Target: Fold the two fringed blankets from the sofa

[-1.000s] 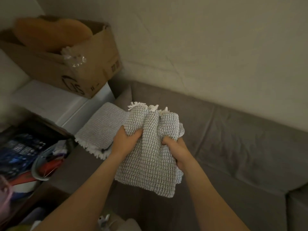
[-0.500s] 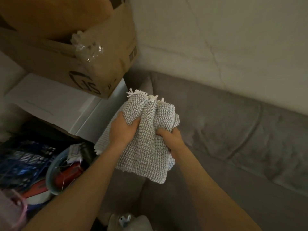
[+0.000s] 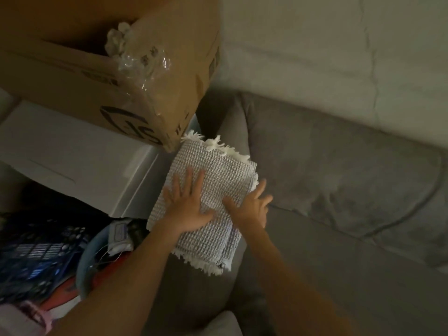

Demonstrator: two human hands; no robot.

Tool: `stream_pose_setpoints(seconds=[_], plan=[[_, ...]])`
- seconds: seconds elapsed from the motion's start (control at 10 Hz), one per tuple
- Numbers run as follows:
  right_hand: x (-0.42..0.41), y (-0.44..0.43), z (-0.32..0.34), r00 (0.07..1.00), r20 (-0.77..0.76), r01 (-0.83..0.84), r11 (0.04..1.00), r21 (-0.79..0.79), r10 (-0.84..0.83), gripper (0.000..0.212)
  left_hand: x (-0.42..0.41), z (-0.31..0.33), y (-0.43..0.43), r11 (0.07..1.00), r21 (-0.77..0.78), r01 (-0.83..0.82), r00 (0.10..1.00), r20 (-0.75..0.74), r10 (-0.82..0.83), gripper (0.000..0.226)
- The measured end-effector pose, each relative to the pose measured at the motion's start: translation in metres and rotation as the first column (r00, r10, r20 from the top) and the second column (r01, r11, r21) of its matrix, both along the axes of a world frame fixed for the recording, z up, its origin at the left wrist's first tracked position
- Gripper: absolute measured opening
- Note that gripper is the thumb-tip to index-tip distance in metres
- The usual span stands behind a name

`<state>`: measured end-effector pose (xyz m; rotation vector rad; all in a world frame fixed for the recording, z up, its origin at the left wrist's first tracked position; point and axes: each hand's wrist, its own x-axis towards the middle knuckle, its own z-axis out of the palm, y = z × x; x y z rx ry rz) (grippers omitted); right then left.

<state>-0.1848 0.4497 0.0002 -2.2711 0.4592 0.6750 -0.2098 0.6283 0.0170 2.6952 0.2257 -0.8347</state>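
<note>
Low in the frame, both forearms reach upward. The left hand (image 3: 188,209) lies flat on the folded fringed blanket (image 3: 218,173), fingers straight and spread, likely pressing the fold so it stays. The right hand (image 3: 252,208) is splayed wide and holds nothing. It sits at the blanket's right edge (squaring it, I'd judge). The blanket rests mid-frame on the left end of the grey sofa (image 3: 339,180), and its layered edges suggest a second one beneath. Beyond, upper left, stands a cardboard box (image 3: 97,76).

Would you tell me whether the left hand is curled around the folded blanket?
No, the left hand lies flat on top of the folded blanket with its fingers straight and spread, not curled round it.
</note>
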Motion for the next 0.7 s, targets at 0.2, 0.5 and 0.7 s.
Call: stream_pose_setpoints(seconds=[0.2,0.5,0.7], plan=[[0.000,0.022,-0.013,0.725,0.324,-0.527,0.793,-0.305,0.607,0.103,0.008,-0.009,-0.005,1.000,0.015,0.002,0.999,-0.041,-0.001,0.142],[0.032,0.010,-0.020,0.691,0.106,-0.697,0.699,-0.162,0.715,0.103,0.009,-0.013,-0.004,0.999,-0.008,0.031,0.997,-0.069,-0.032,0.129],[0.017,-0.002,0.028,0.734,0.203,-0.574,0.751,-0.326,0.648,0.049,-0.012,0.005,-0.019,0.998,-0.052,-0.024,0.998,0.055,0.027,0.104]])
